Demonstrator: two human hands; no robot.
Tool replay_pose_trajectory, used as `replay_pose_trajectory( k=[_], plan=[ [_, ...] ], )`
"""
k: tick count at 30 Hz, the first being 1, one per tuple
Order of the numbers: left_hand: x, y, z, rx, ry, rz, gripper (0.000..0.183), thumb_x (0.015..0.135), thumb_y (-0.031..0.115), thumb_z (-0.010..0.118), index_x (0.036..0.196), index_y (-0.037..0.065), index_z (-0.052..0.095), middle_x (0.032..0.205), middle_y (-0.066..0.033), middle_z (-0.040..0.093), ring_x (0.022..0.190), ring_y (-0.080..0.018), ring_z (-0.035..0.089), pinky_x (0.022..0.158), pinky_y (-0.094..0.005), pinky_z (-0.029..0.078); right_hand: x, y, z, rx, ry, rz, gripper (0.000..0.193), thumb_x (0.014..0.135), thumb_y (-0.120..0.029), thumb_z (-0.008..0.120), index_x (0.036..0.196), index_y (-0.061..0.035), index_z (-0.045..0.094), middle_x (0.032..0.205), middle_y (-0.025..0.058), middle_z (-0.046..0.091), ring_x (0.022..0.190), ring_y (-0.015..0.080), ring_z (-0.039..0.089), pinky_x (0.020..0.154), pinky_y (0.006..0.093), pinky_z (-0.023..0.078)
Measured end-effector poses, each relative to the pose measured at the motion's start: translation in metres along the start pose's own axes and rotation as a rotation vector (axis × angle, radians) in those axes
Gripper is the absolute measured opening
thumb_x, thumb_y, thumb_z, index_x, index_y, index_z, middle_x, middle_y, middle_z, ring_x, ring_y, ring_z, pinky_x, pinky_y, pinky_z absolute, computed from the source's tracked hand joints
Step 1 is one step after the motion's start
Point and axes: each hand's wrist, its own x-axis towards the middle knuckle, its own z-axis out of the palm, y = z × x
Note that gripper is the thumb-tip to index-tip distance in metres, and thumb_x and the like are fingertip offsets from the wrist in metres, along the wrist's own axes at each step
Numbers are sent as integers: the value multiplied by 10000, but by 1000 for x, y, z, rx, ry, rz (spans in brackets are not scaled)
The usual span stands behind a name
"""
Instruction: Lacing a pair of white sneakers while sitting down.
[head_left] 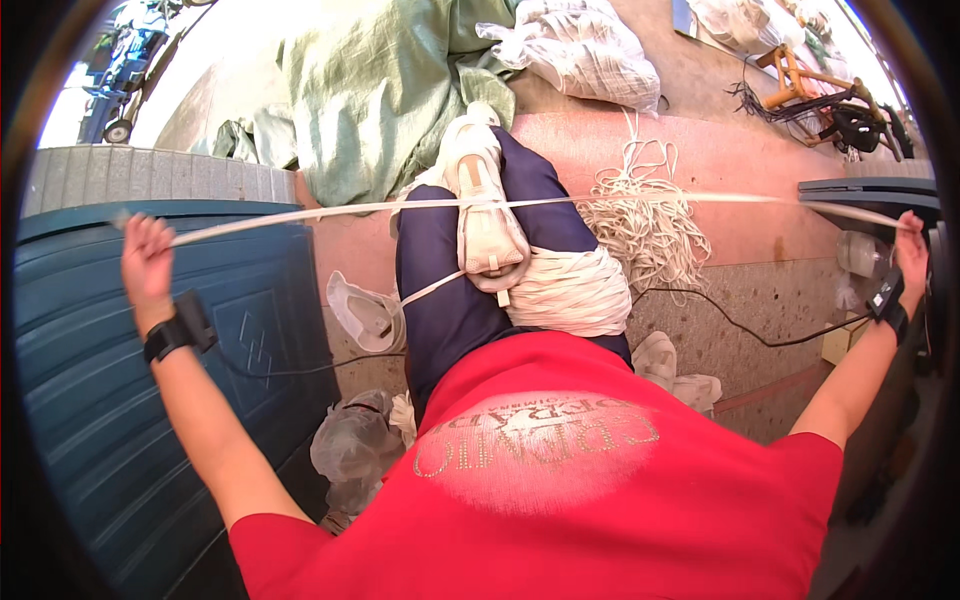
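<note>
Both hands [148, 252] [910, 252] — curled round cream strand [420, 204]

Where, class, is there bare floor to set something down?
Bare: pink floor between cord pile and dark blue panel; speckled concrete between black cable and white shoes. Crowded: the lap: beige shoe, white strands, stretched strip above.

A cord strip [330, 211] crosses over the shoe [490, 235] between your legs [440, 255]; wound cord [568, 290] lies on your right thigh [545, 180], a cord heap [655, 225] farther right.
</note>
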Motion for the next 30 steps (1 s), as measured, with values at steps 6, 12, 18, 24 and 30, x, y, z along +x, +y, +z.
replay_pose_trajectory(
  k=[6,12,18,24,30],
  plan=[
    [-56,117,-115,112,537,160,276,935,141,370,665,95,334,562,2,243,467,-107,237,460,-263,227,32,208,-51,-654,-197,-7,127,853,-116,415,728,-101,399,655,-20,381,567,82,358,502,232,301],
    [-18,-97,-5,4,304,-573,224,944,268,392,776,131,448,507,63,317,410,-53,308,489,-245,308,-98,484,18,-1402,-978,108,208,858,-203,513,920,-33,614,713,36,610,677,116,571,630,264,451],
    [-35,-253,129,298,-71,-867,186,902,277,456,880,98,498,571,53,356,418,-58,328,494,-278,424,-157,599,37,-1727,-1385,-437,130,770,-121,492,794,-37,589,713,150,593,723,320,577,670,387,461],
    [-46,-290,147,818,-193,-627,221,863,183,531,979,9,604,655,18,517,523,-53,454,503,-197,410,-153,612,39,-1744,-1160,-759,116,719,-90,499,768,-21,578,1030,127,557,1025,261,480,872,400,355],
    [-63,-315,138,1186,-131,-250,170,830,117,543,927,-12,597,601,-68,576,542,-87,535,528,-250,435,-155,621,46,-1832,-1192,-791,129,700,-86,513,774,-14,591,1019,111,560,1021,244,460,837,390,340]
  ],
)
